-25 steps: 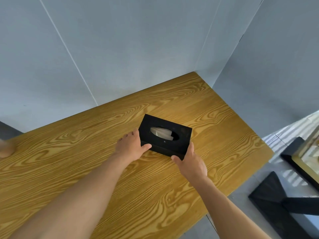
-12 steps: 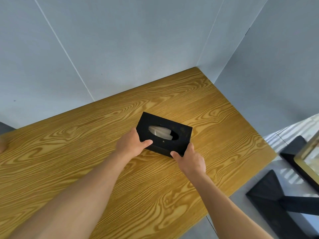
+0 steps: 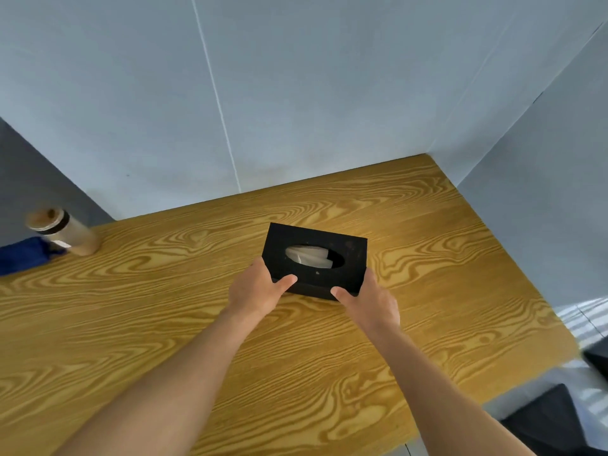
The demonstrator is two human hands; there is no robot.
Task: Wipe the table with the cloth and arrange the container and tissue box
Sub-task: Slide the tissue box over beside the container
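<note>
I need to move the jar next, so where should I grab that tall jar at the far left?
Probably wrap one hand around the jar's smooth body below the dark lid band, coming from the right: it stands upright, and the blue cloth sits against its left side.

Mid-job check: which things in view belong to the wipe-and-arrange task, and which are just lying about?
Part of the job:
- black tissue box, gripped by left hand and right hand
- container, far left
- blue cloth, beside the container
- wooden table

Lying about:
- dark objects on the floor, right of the table
</note>
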